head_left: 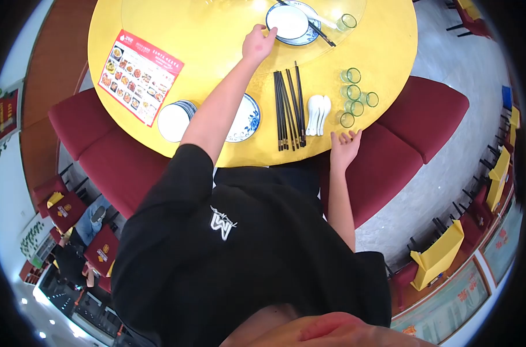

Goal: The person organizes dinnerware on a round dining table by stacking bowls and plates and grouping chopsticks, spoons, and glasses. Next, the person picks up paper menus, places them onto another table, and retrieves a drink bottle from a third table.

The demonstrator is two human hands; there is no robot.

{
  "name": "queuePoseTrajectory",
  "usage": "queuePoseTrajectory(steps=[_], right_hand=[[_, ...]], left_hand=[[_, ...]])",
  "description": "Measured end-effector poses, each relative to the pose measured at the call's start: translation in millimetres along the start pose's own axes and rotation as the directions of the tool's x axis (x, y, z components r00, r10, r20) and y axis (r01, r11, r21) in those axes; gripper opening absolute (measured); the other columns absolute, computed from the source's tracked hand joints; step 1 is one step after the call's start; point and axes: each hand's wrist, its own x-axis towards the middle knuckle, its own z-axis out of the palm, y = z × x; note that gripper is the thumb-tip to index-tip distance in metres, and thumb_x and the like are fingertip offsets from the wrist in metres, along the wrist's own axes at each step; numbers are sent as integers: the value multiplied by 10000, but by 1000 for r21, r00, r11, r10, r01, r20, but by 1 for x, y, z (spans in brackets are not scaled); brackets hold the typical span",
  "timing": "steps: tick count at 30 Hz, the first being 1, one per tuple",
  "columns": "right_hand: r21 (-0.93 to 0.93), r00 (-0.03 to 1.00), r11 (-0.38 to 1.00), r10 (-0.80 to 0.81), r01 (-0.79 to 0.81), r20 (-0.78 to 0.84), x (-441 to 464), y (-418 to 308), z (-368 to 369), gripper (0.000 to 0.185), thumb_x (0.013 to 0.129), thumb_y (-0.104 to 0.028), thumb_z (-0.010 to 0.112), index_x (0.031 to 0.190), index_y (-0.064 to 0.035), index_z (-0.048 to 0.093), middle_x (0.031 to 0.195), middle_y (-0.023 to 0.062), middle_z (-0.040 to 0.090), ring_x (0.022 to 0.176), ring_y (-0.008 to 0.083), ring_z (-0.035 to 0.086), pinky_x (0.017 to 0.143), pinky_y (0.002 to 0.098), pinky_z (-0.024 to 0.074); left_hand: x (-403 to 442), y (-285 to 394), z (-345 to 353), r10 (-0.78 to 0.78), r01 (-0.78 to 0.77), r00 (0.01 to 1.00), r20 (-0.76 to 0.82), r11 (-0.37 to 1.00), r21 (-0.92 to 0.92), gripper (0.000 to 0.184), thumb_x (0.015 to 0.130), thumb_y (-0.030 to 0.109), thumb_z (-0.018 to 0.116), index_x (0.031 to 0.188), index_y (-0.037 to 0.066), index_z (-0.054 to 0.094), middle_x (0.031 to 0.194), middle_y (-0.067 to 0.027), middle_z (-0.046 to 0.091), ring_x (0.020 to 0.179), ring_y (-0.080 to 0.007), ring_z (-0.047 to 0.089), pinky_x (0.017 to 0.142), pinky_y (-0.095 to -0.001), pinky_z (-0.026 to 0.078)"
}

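Note:
My left hand reaches across the yellow table, its thumb and fingers apart at the left rim of a white bowl. Whether it presses on the rim I cannot tell. The bowl sits on a blue-patterned plate, with a pair of black chopsticks beside it and a green-tinted glass to the right. My right hand is at the near table edge, fingers spread, below several glasses. Black chopsticks lie in a row next to white spoons.
Under my left forearm is a patterned plate stack, with stacked white bowls to its left. A red menu sheet lies at the left. Dark red seats line the near edge. Another person is at the far lower left.

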Motion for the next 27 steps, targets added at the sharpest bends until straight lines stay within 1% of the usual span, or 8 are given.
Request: queuePoseTrajectory(steps=[10,12,14,16,18,20,23,27], right_hand=[[45,988,992,110,-116,103,-62,5,-13,506,871,-16,647,1322,81,439,1102,119,519,932,162,579,771,271,510],[45,985,998,40,-48,168,-69,-17,-5,340,905,-23,603,1223,74,530,1008,77,558,862,115,567,737,244,484],[162,946,981,53,-109,320,-78,-64,15,322,946,-62,568,1233,80,533,1029,89,596,878,116,575,758,246,483],[269,901,953,13,-143,433,-85,-121,45,336,970,-103,552,1249,83,532,1043,97,620,877,116,581,762,243,482],[375,845,917,-90,-136,527,-94,-166,82,356,979,-137,552,1258,83,535,1038,101,630,879,126,602,751,248,493],[395,736,910,-183,-124,652,-103,-188,123,345,972,-149,569,1233,77,561,1007,96,642,855,135,623,731,254,505],[344,563,936,-244,-77,790,-126,-201,180,301,940,-156,614,1144,64,633,906,80,658,790,126,629,693,266,506],[205,491,972,-237,119,838,-157,-189,235,267,893,-127,644,1091,51,663,821,105,654,739,150,638,676,284,498]], left_hand=[[-8,-5,-13,29,-37,992,-120,997,-66,272,845,133,550,990,-95,574,846,-299,652,822,-452,647,775,-484,522],[-40,1,-40,10,-38,986,-166,985,-165,278,850,134,554,997,-101,576,810,-286,653,783,-435,653,759,-472,523],[-86,3,-78,-57,10,988,-144,952,-304,304,880,144,548,1083,-80,573,689,-191,646,517,-230,636,566,-350,515],[-139,1,-124,-139,75,982,-126,907,-415,306,898,127,552,1125,-79,553,667,-148,639,501,-168,606,510,-310,485],[-186,-9,-165,-316,246,947,-52,822,-514,237,913,103,546,1077,-68,548,665,-166,636,533,-208,632,490,-324,480],[-221,-38,-192,-345,223,936,-75,743,-631,220,943,94,518,1098,-62,526,636,-115,619,470,-129,573,428,-295,436],[-252,-74,-229,-404,289,908,-112,796,-532,206,953,91,516,1085,-67,517,615,-85,598,471,-106,548,427,-281,419],[-270,-110,-246,-506,334,834,-220,780,-529,220,951,95,530,1066,-92,519,579,-66,568,443,-101,518,431,-265,394]])
